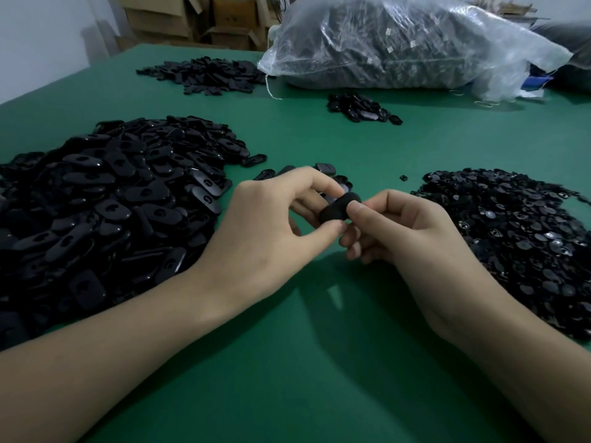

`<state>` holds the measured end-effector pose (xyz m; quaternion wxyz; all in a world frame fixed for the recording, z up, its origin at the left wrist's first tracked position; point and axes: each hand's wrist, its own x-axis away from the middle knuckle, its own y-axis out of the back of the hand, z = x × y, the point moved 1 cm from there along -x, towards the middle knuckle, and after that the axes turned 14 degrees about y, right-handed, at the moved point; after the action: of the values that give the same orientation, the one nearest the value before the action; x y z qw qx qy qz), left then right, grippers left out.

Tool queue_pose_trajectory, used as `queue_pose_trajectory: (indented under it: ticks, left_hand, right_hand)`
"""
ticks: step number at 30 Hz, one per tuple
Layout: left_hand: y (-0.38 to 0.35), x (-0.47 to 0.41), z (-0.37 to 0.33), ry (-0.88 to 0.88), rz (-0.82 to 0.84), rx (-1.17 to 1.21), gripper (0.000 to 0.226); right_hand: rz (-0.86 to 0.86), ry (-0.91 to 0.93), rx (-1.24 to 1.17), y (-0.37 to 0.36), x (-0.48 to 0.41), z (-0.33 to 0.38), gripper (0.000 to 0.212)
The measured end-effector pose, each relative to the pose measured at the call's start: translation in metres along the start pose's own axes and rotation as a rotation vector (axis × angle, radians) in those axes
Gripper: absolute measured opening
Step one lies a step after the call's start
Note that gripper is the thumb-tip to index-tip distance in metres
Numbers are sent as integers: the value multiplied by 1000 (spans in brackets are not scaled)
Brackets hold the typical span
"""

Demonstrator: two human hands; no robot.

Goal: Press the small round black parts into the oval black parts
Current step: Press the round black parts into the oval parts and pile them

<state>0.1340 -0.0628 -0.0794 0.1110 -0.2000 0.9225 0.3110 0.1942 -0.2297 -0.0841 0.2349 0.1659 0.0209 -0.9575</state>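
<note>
An oval black part (338, 208) is held above the green table (287, 362), between both hands. My left hand (275, 228) pinches it from the left with thumb and fingers. My right hand (396, 228) grips its right end, the thumb pressing on top. Any small round part under that thumb is hidden. A big heap of oval black parts (105, 212) lies to the left. A heap of small round black parts (524, 231) lies to the right.
A few loose oval parts (323, 169) lie just beyond the hands. A small pile of black parts (361, 107) and another flat pile (204, 75) sit farther back. A large clear plastic bag of dark parts (399, 46) lies at the far edge, with cardboard boxes (192, 17) behind.
</note>
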Motion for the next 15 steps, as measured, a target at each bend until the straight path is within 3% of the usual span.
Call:
queue_pose_trajectory:
  ticks: [6, 11, 15]
  left_hand:
    - [14, -14, 5, 8, -32, -223, 21]
    - [15, -34, -2, -54, -94, -568, 27]
    - [2, -64, -1, -17, 12, -800, 24]
  right_hand:
    - [20, -17, 71, 3, -4, -1, 7]
    - [38, -1, 114, 6, -5, 1, 3]
    - [44, 1, 154, 7, -5, 1, 7]
